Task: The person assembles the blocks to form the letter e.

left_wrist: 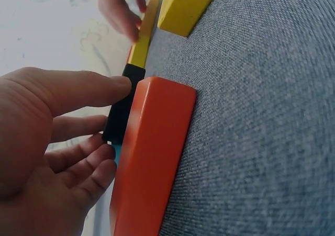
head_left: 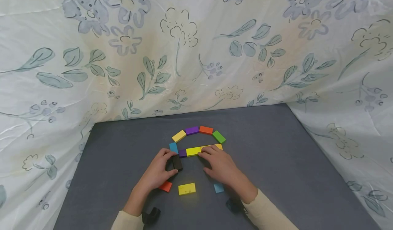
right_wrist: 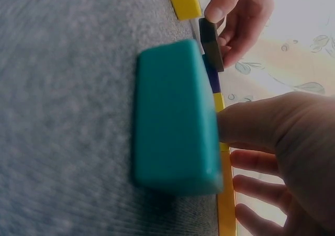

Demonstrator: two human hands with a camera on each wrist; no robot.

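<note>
My left hand [head_left: 157,170] pinches a black block [head_left: 177,162] between thumb and fingertips, just below a blue block [head_left: 173,147]. The left wrist view shows the thumb on the near end of this black block [left_wrist: 121,110]. A straight row runs rightward from there: a small purple block [head_left: 182,153], a yellow block [head_left: 193,151] and an orange block [head_left: 219,146]. Over the row's right part lies my right hand [head_left: 222,165], its fingers resting at the orange and yellow blocks. In the head view its thumb stands apart from the row.
Above the row, pale yellow [head_left: 179,135], purple [head_left: 192,130], red [head_left: 206,130] and green [head_left: 219,137] blocks form an arc. Nearer me lie a red-orange block [head_left: 166,186], a yellow block [head_left: 187,189] and a teal-blue block [head_left: 219,188]. Floral cloth [head_left: 196,69] hangs behind the dark table [head_left: 276,175].
</note>
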